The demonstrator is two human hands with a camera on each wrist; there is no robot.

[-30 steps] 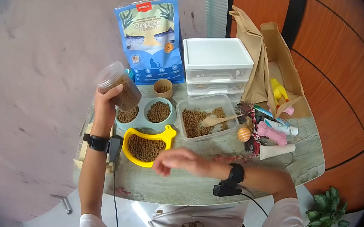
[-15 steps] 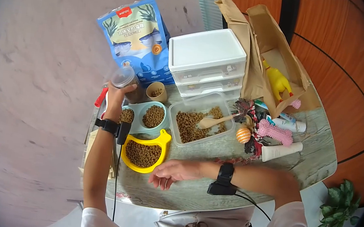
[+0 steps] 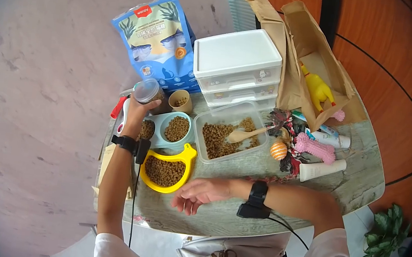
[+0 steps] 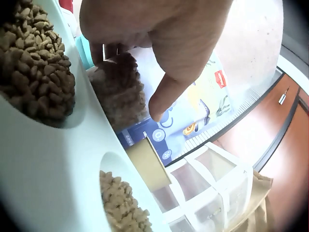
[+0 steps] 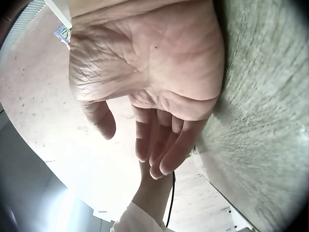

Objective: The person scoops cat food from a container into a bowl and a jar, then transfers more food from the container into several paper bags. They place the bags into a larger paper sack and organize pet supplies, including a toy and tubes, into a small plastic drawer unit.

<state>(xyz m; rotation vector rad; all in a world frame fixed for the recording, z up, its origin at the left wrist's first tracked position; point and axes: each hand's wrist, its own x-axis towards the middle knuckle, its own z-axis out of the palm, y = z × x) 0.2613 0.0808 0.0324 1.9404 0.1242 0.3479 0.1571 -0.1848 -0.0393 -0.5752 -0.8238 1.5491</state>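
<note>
My left hand point(image 3: 138, 115) grips a clear plastic jar point(image 3: 148, 91) of brown kibble, upright at the foot of the blue cat food bag point(image 3: 157, 44). In the left wrist view, thumb and fingers lie on either side of the jar point(image 4: 118, 92). Just in front is a pale blue double bowl point(image 3: 160, 143), both halves holding kibble. A yellow fruit-shaped bowl point(image 3: 188, 165), full of kibble, sits nearer to me. Beside it, low over the table's front part, my right hand point(image 3: 201, 193) hangs loosely with bent, relaxed fingers, holding nothing.
A small paper cup point(image 3: 181, 101) with kibble stands right of the jar. A clear tub point(image 3: 198, 146) holds kibble and a wooden spoon point(image 3: 247, 134). White drawers point(image 3: 239, 55) and paper bags point(image 3: 322, 34) stand behind. Toys, including a pink bone point(image 3: 315, 147), and tubes lie at right.
The tilted jar in my left hand has come down upright behind the double bowl, beside the paper cup. My right hand stays near the yellow bowl. The head view has shifted slightly.
</note>
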